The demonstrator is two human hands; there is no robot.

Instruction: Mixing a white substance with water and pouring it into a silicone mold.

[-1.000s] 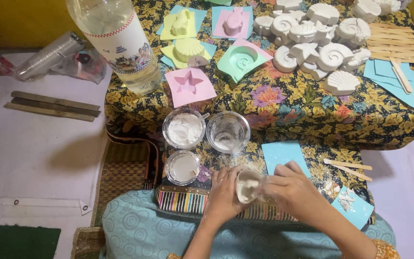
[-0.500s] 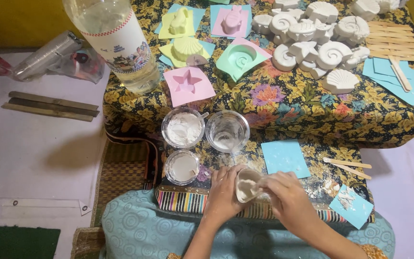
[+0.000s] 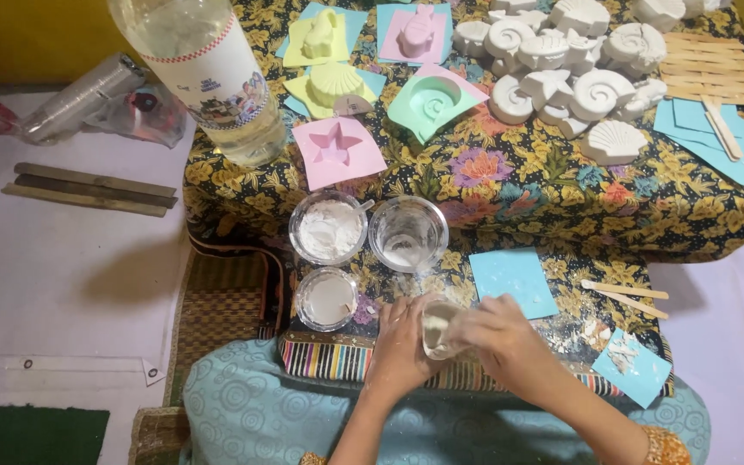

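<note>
Both hands, left hand (image 3: 402,340) and right hand (image 3: 501,331), wrap the small clear cup (image 3: 437,329), steadying it near 2 powder cups (image 3: 329,231).

Your left hand (image 3: 402,344) and right hand (image 3: 501,340) hold a small cup (image 3: 439,330) together, near a blue card (image 3: 512,280) and two powder cups (image 3: 329,228).

Small clear plastic cup (image 3: 437,329), whitish inside, tilted, clasped between both hands, above striped cloth edge
</note>
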